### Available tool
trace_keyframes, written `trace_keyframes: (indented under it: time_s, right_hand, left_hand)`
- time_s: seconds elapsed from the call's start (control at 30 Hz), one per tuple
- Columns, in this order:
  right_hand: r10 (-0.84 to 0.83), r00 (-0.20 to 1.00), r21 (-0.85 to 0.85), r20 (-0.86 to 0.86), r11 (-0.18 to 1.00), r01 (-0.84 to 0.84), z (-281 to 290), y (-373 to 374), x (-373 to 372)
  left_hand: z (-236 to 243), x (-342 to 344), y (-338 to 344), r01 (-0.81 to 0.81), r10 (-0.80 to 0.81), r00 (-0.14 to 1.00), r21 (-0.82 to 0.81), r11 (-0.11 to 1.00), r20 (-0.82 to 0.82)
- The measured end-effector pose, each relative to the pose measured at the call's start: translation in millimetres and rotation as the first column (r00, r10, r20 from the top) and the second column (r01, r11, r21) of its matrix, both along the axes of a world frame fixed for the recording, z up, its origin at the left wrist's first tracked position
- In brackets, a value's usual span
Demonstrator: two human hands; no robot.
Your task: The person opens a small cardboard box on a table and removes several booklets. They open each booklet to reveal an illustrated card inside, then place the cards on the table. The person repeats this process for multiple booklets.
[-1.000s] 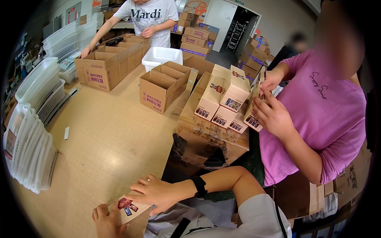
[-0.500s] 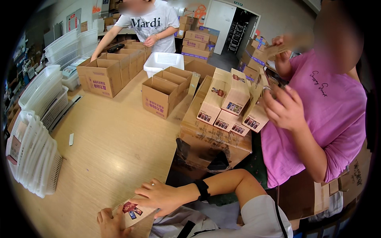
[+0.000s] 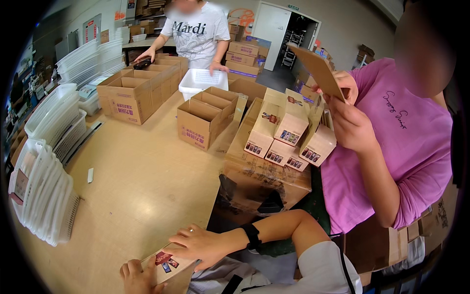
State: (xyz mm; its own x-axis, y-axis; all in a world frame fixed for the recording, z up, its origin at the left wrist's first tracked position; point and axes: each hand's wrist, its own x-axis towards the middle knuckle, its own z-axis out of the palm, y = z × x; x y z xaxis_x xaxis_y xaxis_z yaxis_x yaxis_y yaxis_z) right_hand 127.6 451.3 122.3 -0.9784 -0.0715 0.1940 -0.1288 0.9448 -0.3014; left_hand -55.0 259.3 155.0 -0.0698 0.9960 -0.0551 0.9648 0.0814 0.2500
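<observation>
A flattened, pale cardboard box [image 3: 172, 266] with a dark red patch and small pictures lies at the near edge of the table. My left hand [image 3: 138, 277] grips its left end, fingers at the far side and thumb near the front. My right hand [image 3: 199, 246], with a ring and a black wristband, spans the right end, fingers curled over the far edge and thumb at the near side. The underside of the box is hidden.
White plastic baskets [image 3: 44, 196] are stacked along the left. Open brown cartons [image 3: 198, 122] stand farther back, near a white basket [image 3: 203, 83]. Printed boxes [image 3: 262, 130] rest on a large taped carton [image 3: 262, 181]. A co-worker in pink holds a brown flat box [image 3: 318, 71]; another stands behind.
My hands and the flattened box stay almost in place. The co-worker in pink has raised a brown flat box with both hands; the one behind has shifted right, a hand now at the white basket.
</observation>
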Motion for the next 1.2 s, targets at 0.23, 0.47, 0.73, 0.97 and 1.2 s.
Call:
trace_keyframes:
  time_s: [0.23, 0.47, 0.73, 0.97, 1.2]
  right_hand:
    - [-0.011, 0.999, 0.021, 0.035, 1.0, 0.011, 4.4, -1.7, 0.6]
    - [0.016, 0.997, 0.011, 0.081, 1.0, -0.017, 8.4, 1.2, 0.0]
    - [0.133, 0.957, -0.079, 0.256, 0.99, -0.117, 24.4, 7.9, -2.5]
    - [0.186, 0.957, -0.333, 0.221, 0.937, -0.105, 14.1, -12.6, -2.0]
    - [0.25, 0.966, -0.633, 0.071, 0.76, -0.15, -3.7, -26.7, -39.6]
  left_hand:
    - [4.4, 3.7, -1.0, -0.033, 0.027, 0.994, -0.052, 0.998, -0.102]
    - [16.0, 9.5, 1.3, -0.008, 0.009, 0.997, 0.015, 1.0, -0.077]
    - [11.4, 7.9, 1.7, -0.022, 0.022, 0.988, 0.0, 1.0, -0.156]
    - [2.4, 0.8, 3.0, 0.071, 0.015, 0.911, 0.193, 0.979, -0.412]
    - [-9.8, -11.3, -7.0, -0.221, 0.204, 0.889, -0.005, 0.975, 0.41]
